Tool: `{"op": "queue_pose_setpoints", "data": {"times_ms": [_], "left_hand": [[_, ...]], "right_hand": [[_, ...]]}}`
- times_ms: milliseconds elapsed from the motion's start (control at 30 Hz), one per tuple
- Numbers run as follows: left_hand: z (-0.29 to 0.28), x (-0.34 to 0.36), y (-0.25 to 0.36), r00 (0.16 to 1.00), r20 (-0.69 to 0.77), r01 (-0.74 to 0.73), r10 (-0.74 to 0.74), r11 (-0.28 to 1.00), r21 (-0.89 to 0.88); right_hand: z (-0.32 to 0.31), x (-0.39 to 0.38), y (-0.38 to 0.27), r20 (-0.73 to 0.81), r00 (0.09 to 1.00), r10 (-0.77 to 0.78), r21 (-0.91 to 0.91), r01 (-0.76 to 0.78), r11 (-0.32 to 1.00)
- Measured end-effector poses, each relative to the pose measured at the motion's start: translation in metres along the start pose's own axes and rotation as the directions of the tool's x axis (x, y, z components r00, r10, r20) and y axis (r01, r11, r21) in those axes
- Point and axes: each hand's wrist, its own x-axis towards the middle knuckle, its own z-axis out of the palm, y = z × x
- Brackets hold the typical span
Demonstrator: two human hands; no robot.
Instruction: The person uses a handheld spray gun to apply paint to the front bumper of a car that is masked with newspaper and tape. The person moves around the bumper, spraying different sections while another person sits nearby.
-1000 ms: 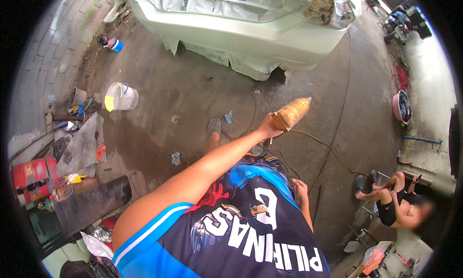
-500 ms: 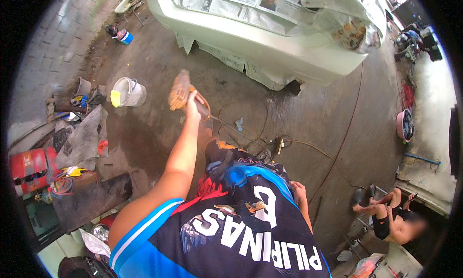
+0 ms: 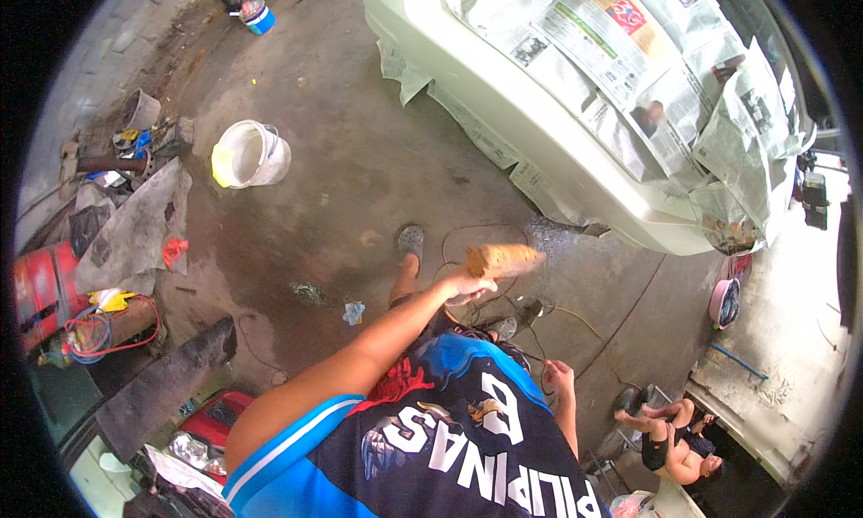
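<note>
My left hand [image 3: 472,286] is closed around a worn orange power tool [image 3: 508,261] with a cord, likely by its handle, held out in front of my body above the floor. The tool's exact kind cannot be made out. My right hand [image 3: 559,376] is beside my shirt, its fingers curled; a thin dark cord passes close to it, and whether they grip it is unclear. Ahead to the right stands a pale vehicle body [image 3: 530,104], masked with newspaper sheets [image 3: 611,46] on top and along its lower edge.
A white bucket [image 3: 274,161] with a yellow cloth [image 3: 221,165] on its rim stands left on the concrete. Cables [image 3: 575,316] trail near my feet. Scrap and a coiled hose [image 3: 90,334] lie at far left. At lower right, another person [image 3: 683,446] sits near a wall.
My view has turned, and the vehicle fills more of the right. The left hand has swung the orange tool rightward and nearer my body. My right hand has come away from my side.
</note>
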Motion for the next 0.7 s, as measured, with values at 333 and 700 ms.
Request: {"op": "queue_pose_setpoints", "data": {"times_ms": [333, 700], "left_hand": [[-0.266, -0.050, 0.091, 0.592, -0.804, -0.578, -0.065, 0.661, -0.479], [-0.165, -0.044, 0.108, 0.845, -0.532, -0.105, 0.050, 0.992, -0.074]], "right_hand": [[0.063, -0.013, -0.091, 0.056, 0.996, -0.066, 0.018, 0.065, 0.998], [0.112, 0.028, -0.069, 0.072, 0.997, -0.005, 0.154, -0.007, 0.988]]}}
